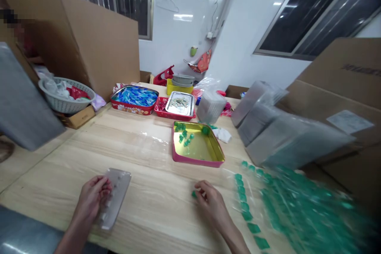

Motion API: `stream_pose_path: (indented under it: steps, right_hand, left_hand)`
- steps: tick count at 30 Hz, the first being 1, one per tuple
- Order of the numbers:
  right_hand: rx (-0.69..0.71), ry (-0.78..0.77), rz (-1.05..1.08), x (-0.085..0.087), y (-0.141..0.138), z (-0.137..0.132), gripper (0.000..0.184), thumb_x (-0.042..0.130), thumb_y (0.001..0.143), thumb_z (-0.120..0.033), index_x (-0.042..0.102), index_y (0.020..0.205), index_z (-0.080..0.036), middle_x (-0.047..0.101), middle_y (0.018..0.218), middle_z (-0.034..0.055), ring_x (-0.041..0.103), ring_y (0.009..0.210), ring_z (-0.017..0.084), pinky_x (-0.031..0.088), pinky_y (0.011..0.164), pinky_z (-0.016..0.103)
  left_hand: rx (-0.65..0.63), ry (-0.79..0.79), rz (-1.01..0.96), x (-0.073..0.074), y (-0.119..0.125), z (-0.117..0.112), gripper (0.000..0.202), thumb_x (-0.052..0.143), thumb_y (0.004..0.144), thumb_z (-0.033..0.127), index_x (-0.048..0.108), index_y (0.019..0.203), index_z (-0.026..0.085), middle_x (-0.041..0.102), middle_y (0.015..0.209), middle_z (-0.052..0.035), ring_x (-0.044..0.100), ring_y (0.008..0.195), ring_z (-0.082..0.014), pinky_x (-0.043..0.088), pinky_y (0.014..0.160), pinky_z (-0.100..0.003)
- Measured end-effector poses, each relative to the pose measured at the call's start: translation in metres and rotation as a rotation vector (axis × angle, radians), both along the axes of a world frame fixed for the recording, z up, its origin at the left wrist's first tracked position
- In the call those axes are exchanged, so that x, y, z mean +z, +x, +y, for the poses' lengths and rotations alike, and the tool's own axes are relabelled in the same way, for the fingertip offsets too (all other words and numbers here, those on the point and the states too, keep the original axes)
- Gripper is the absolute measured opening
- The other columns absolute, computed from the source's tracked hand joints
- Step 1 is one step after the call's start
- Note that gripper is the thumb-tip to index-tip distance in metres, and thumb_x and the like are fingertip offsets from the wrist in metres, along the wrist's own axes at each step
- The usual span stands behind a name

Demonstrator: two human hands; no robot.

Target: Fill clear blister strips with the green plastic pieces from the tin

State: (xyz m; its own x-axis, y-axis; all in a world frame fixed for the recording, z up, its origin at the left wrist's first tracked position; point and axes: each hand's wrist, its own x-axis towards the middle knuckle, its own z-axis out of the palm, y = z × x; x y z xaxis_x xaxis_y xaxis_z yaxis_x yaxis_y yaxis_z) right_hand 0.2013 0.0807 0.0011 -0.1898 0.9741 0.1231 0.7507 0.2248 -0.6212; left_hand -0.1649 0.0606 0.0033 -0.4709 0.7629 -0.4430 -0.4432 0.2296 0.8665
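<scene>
- Left hand [91,195]: at the left edge of a clear case [119,196], fingers curled and drawn narrow; cannot tell whether anything is held between them
- Case: lies flat on the tabletop [151,206], to the left of centre, with a row of small marks or bumps along it, partly covered by the left hand
- Right hand [210,200]: low over the tabletop, thumb and fingers close together on a small green piece [194,194], which shows at the fingertips; hand and piece are slightly blurred
- Tin [205,151]: gold inside, pink outside, stands beyond the right hand; loose green pieces [185,134] lie in it, mostly toward its left side
- Green strip [242,197]: a row of pieces on clear film, just to the right of the right hand
- Green pile [312,206]: further right, heaped and blurred
- Stacked clear cases [211,107]: upright behind the tin; bagged stacks [274,131] lean near a carton [327,83] at right
- Red tin [133,109]: far left of the gold-lined tin, filled with blue pieces [137,96]
- Silver tray [171,107]: rests on a red tray [178,116], carries small pale pieces
- Basket [67,105]: at left, beside a large box [104,43], holds plastic and a red item
</scene>
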Motion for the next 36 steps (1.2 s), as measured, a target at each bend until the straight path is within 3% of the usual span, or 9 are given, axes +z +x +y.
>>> stream_pose_path:
  steps: [5,11,14,17,20,23,27,30,36]
  right_hand:
    - [0.250,0.118,-0.038,0.008,-0.059,0.029,0.027,0.044,0.072,-0.005,0.057,0.092,-0.017,0.060,0.098,0.0074,0.056,0.092,0.019,0.043,0.080,0.029]
    - [0.208,0.097,-0.279,0.004,-0.098,0.046,0.025,0.043,0.069,0.002,0.056,0.080,-0.016,0.060,0.086,0.0080,0.054,0.084,0.020,0.041,0.081,0.031]
    - [0.236,0.078,-0.269,-0.001,-0.091,0.023,0.023,0.043,0.071,0.000,0.056,0.079,-0.017,0.060,0.085,0.0069,0.054,0.082,0.020,0.041,0.080,0.031]
    - [0.257,0.046,-0.246,-0.011,-0.082,-0.012,0.021,0.046,0.072,-0.002,0.057,0.081,-0.017,0.061,0.087,0.0065,0.054,0.082,0.020,0.042,0.075,0.029]
    - [0.352,0.043,-0.242,-0.021,-0.074,-0.041,0.019,0.054,0.070,-0.005,0.059,0.083,-0.019,0.063,0.084,0.0049,0.057,0.076,0.020,0.042,0.063,0.025]
    - [0.450,0.049,-0.185,-0.017,-0.058,-0.045,0.016,0.060,0.070,-0.010,0.060,0.081,-0.021,0.064,0.075,0.0011,0.057,0.066,0.017,0.041,0.056,0.022]
    - [0.124,0.073,-0.027,0.011,-0.017,-0.018,0.023,0.048,0.075,-0.008,0.060,0.089,-0.021,0.063,0.081,0.0033,0.059,0.076,0.018,0.044,0.067,0.024]
    - [-0.059,0.044,-0.024,0.017,0.013,0.005,0.031,0.042,0.068,-0.001,0.061,0.086,-0.017,0.063,0.081,0.0056,0.059,0.074,0.018,0.044,0.068,0.027]
    - [-0.041,-0.104,0.030,0.004,0.020,0.005,0.023,0.047,0.072,-0.007,0.063,0.084,-0.017,0.061,0.077,0.0029,0.057,0.070,0.016,0.042,0.066,0.026]
  left_hand:
    - [0.075,0.013,0.038,0.005,-0.022,0.011,0.009,0.065,0.060,0.011,0.056,0.061,0.012,0.060,0.045,0.0004,0.055,0.039,-0.0101,0.044,0.038,-0.016]
    - [0.232,0.086,0.106,0.023,-0.042,0.017,0.011,0.065,0.057,0.008,0.057,0.064,0.013,0.061,0.047,0.0020,0.055,0.040,-0.0091,0.043,0.040,-0.015]
    - [0.133,0.140,0.045,0.031,-0.005,0.015,0.021,0.073,0.052,0.016,0.059,0.068,0.014,0.065,0.055,0.0013,0.057,0.045,-0.0102,0.045,0.044,-0.017]
    - [-0.186,0.179,-0.011,0.032,0.062,0.012,0.025,0.075,0.057,0.031,0.060,0.069,0.014,0.064,0.060,-0.0008,0.056,0.050,-0.0104,0.041,0.045,-0.018]
    - [-0.471,0.187,-0.056,0.022,0.128,0.009,0.027,0.071,0.064,0.039,0.058,0.064,0.015,0.061,0.058,-0.0010,0.051,0.048,-0.0090,0.036,0.044,-0.018]
    - [-0.589,0.147,-0.060,0.003,0.170,0.007,0.032,0.072,0.061,0.044,0.056,0.060,0.015,0.056,0.049,0.0008,0.047,0.044,-0.0085,0.033,0.043,-0.019]
    - [-0.601,0.124,-0.050,-0.022,0.185,0.003,0.038,0.072,0.057,0.050,0.054,0.058,0.016,0.052,0.045,0.0017,0.044,0.040,-0.0086,0.031,0.040,-0.019]
    - [-0.575,0.136,-0.037,-0.026,0.180,-0.002,0.035,0.070,0.062,0.048,0.055,0.061,0.016,0.054,0.048,0.0010,0.046,0.044,-0.0091,0.033,0.042,-0.019]
    - [-0.597,0.113,-0.045,-0.020,0.175,-0.006,0.028,0.067,0.068,0.042,0.058,0.065,0.015,0.057,0.053,0.0000,0.049,0.049,-0.0098,0.036,0.045,-0.019]
